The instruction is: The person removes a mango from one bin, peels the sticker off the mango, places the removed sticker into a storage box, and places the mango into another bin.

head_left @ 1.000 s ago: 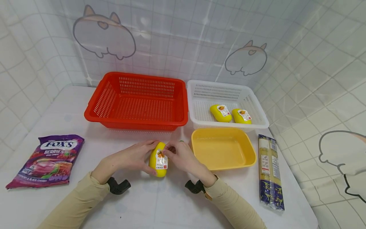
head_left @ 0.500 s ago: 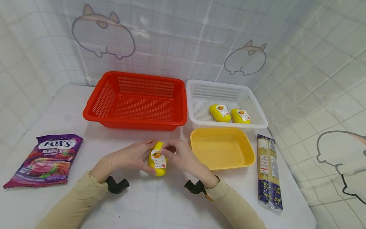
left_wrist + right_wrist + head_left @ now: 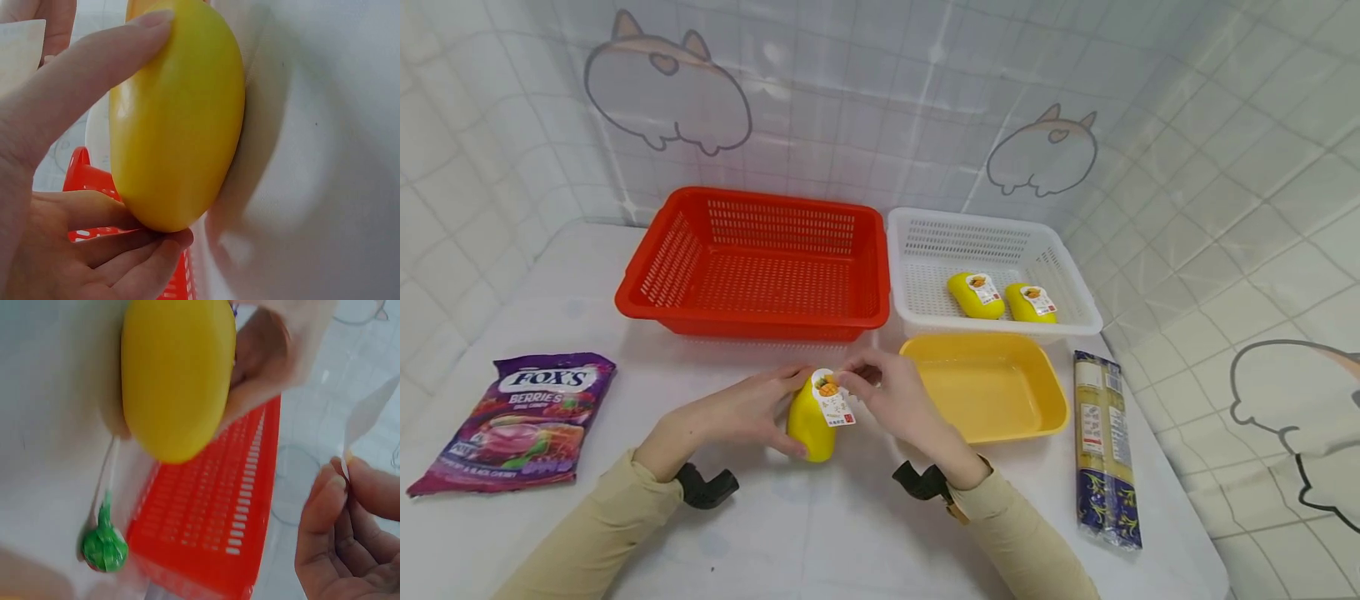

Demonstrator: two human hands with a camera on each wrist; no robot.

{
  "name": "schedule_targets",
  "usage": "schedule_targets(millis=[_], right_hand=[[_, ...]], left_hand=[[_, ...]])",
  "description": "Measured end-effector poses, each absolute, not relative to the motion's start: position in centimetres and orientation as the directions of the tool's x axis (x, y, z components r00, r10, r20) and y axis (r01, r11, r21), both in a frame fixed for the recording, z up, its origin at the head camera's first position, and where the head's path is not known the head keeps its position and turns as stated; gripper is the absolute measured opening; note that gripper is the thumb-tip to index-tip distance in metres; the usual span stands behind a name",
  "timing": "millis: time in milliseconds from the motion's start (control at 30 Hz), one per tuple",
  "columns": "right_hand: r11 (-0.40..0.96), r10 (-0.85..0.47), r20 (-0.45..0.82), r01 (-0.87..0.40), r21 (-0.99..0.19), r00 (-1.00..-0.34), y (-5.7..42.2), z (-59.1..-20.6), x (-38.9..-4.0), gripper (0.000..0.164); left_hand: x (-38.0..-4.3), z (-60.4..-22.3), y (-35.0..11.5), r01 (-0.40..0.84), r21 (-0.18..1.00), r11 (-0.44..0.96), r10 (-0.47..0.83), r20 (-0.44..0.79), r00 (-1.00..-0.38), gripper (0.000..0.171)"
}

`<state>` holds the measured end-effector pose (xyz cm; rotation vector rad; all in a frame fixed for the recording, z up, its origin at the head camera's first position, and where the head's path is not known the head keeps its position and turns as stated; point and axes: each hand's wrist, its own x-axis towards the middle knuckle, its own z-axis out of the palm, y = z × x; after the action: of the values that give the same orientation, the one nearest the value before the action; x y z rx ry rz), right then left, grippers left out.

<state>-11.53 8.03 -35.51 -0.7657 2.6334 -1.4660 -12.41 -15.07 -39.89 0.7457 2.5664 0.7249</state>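
My left hand (image 3: 741, 410) grips a yellow mango (image 3: 809, 423) on the white table, thumb at its near end and fingers at the far end. In the left wrist view the bare, smooth mango (image 3: 181, 112) lies between thumb and fingers. My right hand (image 3: 901, 398) pinches a white label sticker (image 3: 837, 405) with a mango picture by its edge, between thumb and forefinger. The right wrist view shows that sticker (image 3: 370, 415) lifted off, apart from the mango (image 3: 178, 375). A lollipop (image 3: 105, 549) in a green wrapper lies beside the mango, hidden in the head view.
A red basket (image 3: 643, 287) stands behind my hands. Right of it, a white basket (image 3: 917, 315) holds two labelled mangoes (image 3: 976, 296). A yellow tub (image 3: 985, 431) sits in front. A candy bag (image 3: 523, 421) lies left, a noodle pack (image 3: 1105, 450) right.
The sticker, earlier lying along the mango's top, has come away in my right hand, which has moved slightly right. The left hand keeps its grip on the mango.
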Motion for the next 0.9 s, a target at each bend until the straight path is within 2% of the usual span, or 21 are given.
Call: schedule_targets(millis=[167, 467, 667, 900], right_hand=[[0.463, -0.423, 0.141, -0.347, -0.816, -0.895, 8.6, -34.9, -11.8, 0.008], [0.453, -0.411, 0.113, -0.31, -0.836, -0.904, 9.2, -34.3, -12.0, 0.01], [0.444, -0.424, 0.092, -0.295, -0.846, -0.901, 9.6, -34.1, -12.1, 0.019], [0.436, -0.433, 0.127, -0.331, -0.837, -0.892, 9.9, -34.1, -12.3, 0.032]], left_hand=[[-12.3, -39.9, -15.1, 0.386, 0.567, 0.728, 0.577, -0.203, -0.791, 0.114], [-12.2, -39.7, -15.1, 0.379, 0.563, 0.735, 0.57, -0.209, -0.794, 0.115], [-12.2, -39.6, -15.1, 0.37, 0.565, 0.737, 0.566, -0.217, -0.796, 0.116], [-12.3, -39.7, -15.0, 0.357, 0.56, 0.747, 0.554, -0.229, -0.8, 0.117]])
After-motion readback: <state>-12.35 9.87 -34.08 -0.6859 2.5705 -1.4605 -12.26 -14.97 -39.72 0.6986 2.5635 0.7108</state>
